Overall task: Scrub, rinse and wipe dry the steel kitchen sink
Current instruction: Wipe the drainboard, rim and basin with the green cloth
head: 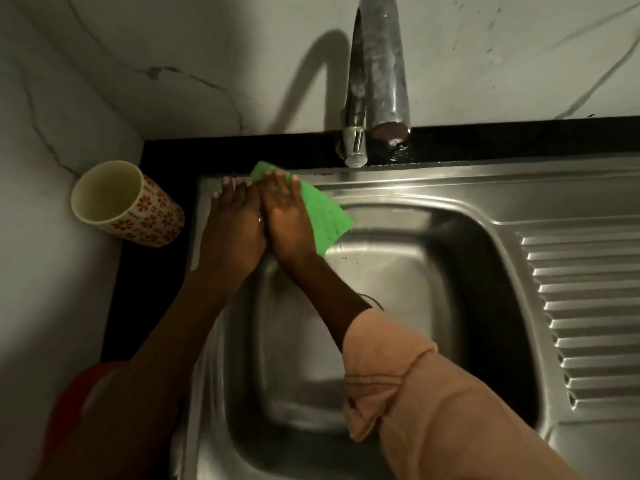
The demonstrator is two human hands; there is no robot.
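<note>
At the far left corner of the steel sink [433,188], in the head view, both hands worked side by side on the flat rim. The right hand [285,220] lay palm down on a green cloth [325,216], fingers straight and spread, pressing it against the steel where the rim meets the basin's back edge; it pinched nothing, only bore down. The left hand [232,220] lay just beside it, touching it along the thumb side, fingers likewise straight and flat on the bare rim, holding nothing. Both forearms reached forward and crossed slightly over the basin, the right one in a rolled peach sleeve [398,368].

No water ran from the tap [377,74], no suds showed, and only a few droplets stood on the basin wall, so this looked like the wiping-dry step, or possibly a late scrub of the rim; the cloth alone could not settle it. The next move probably called for drawing the cloth along the back rim toward the tap base and then over the ribbed drainboard [581,306], keeping even pressure with the flat palm.

A flower-patterned cup [138,209] stood on the dark table [162,154] left of the sink, close enough to the left hand that a wide sweep might knock it.
</note>
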